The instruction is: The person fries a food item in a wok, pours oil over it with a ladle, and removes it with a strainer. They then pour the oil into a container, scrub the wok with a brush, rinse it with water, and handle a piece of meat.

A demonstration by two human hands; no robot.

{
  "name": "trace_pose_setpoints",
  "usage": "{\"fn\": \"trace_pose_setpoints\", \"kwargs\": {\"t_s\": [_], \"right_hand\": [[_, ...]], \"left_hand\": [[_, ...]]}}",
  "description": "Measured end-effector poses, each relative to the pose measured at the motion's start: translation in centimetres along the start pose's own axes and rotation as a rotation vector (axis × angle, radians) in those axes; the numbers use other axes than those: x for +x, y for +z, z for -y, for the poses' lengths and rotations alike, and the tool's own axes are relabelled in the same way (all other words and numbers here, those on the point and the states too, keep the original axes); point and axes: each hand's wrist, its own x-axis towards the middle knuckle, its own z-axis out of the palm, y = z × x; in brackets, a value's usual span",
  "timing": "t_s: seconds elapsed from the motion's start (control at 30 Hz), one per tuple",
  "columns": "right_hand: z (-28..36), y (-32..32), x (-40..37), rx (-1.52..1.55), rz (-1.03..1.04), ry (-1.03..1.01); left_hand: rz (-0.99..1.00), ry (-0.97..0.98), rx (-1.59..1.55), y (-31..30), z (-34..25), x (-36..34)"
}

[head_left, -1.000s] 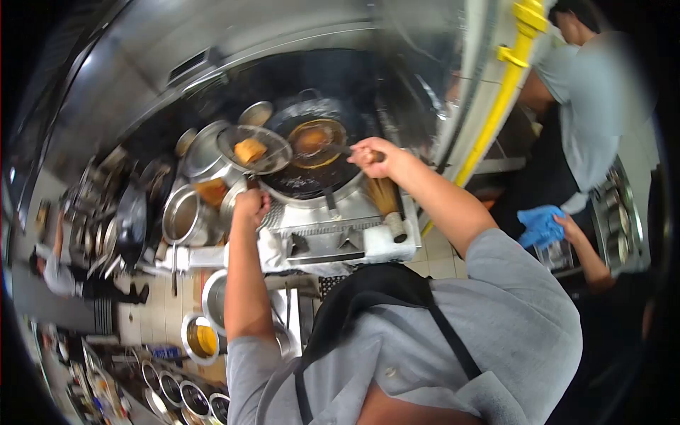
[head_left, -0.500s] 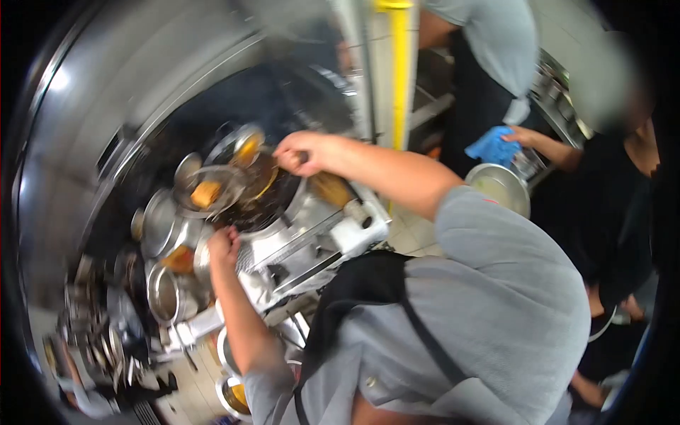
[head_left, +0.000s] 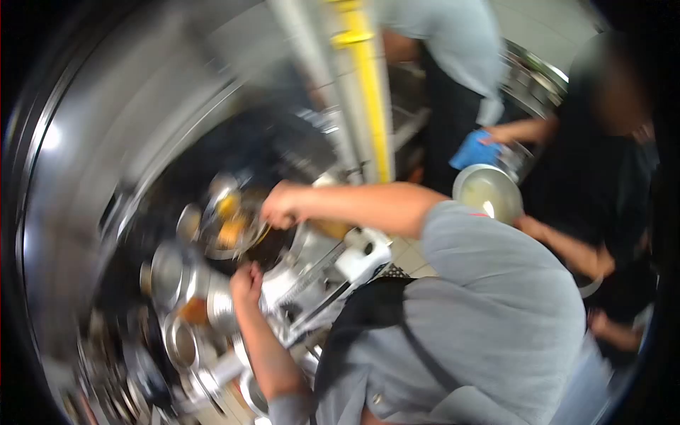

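My left hand (head_left: 246,283) is closed in a fist at the near side of the wok, around the handle of a round wide strainer (head_left: 210,244). A golden fried piece (head_left: 231,232) lies in the strainer. Above and to the right, my right hand (head_left: 282,205) is closed around a handle, seemingly that of a ladle; motion blur smears its far end. Just beyond the fried piece shows a yellow blob (head_left: 228,206), perhaps in the ladle's bowl. Dark liquid in the wok (head_left: 273,248) shows between my two hands.
Metal pots (head_left: 168,273) and a smaller pot (head_left: 182,343) stand left of the wok. A yellow pipe (head_left: 368,92) rises beyond the stove. At right, a co-worker in black holds a pan (head_left: 487,195) and a blue cloth (head_left: 473,149); another person stands behind.
The view has shifted, so most of the stove sits lower and further right. The fried piece and the yellow blob now appear closer together. Both hands keep their grip. The co-worker's second hand now shows at the pan.
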Motion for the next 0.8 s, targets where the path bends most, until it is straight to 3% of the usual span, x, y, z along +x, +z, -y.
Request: {"fn": "trace_pose_setpoints", "kwargs": {"t_s": [0.03, 0.07, 0.1, 0.23, 0.3, 0.37, 0.4, 0.43, 0.47, 0.5, 0.57, 0.6, 0.63, 0.67, 0.7, 0.73, 0.77, 0.8], "right_hand": [[0.5, 0.7, -0.4, -0.157, -0.092, 0.119], [-0.7, 0.3, -0.5, -0.089, -0.019, 0.032], [1.7, 2.7, -2.9, -0.859, -0.136, 0.179], [-1.6, 2.5, -2.6, -1.000, -0.280, -0.061], [-1.8, 2.5, -2.8, -1.042, -0.277, 0.000], [-2.1, 2.6, -3.3, -1.043, -0.336, -0.111], [-0.7, 3.0, -4.8, -1.081, -0.366, -0.012], [-0.8, 2.2, -4.5, -1.157, -0.279, -0.106], [-1.0, 1.8, -3.5, -1.223, -0.237, -0.120], [-1.0, 1.6, -3.0, -1.210, -0.280, -0.031], [-1.6, 0.3, -1.2, -1.288, -0.239, -0.071], [-2.4, -0.6, -1.0, -1.385, -0.268, -0.253], [-1.0, -0.3, -1.5, -1.240, -0.212, -0.136], [-1.6, -1.2, -0.8, -1.355, -0.237, -0.173], [-1.7, -0.8, -1.4, -1.482, -0.227, -0.297], [-1.6, -0.6, -1.5, -1.475, -0.171, -0.266], [-2.2, -1.2, -1.0, -1.438, -0.030, -0.346], [-4.5, -3.7, 0.5, -1.323, -0.012, -0.293]], "left_hand": [[-0.007, -0.055, 0.034, -0.8, 0.1, 0.8], [0.033, -0.060, 0.091, -1.2, -0.1, 1.0], [0.024, -0.133, 0.092, -2.6, -0.2, 2.4], [-0.018, -0.168, 0.092, -0.9, -1.1, 0.2], [-0.046, -0.166, 0.078, -0.9, -1.4, 0.5], [-0.027, -0.139, 0.095, -1.9, -1.4, 1.1], [0.099, -0.187, 0.010, -1.5, -1.6, 0.5], [0.335, -0.190, -0.032, -4.1, -1.0, 2.5], [0.073, -0.128, 0.018, -2.0, -0.9, 0.9], [0.215, -0.109, 0.072, -3.2, -0.8, 1.3], [0.165, -0.078, 0.059, -2.4, -0.1, 0.4], [0.113, 0.003, 0.099, -2.1, 0.9, 0.4], [0.119, 0.085, 0.192, -0.9, 1.0, -0.7], [0.156, 0.144, 0.365, -0.2, 1.0, -1.5], [0.177, 0.255, 0.762, -0.3, 1.0, -0.9], [0.143, 0.398, 1.257, -0.3, 1.2, -0.3], [0.075, 0.543, 1.641, 0.1, 1.4, 0.5], [-0.222, 0.297, 0.848, 0.2, 2.5, 2.2]]}}
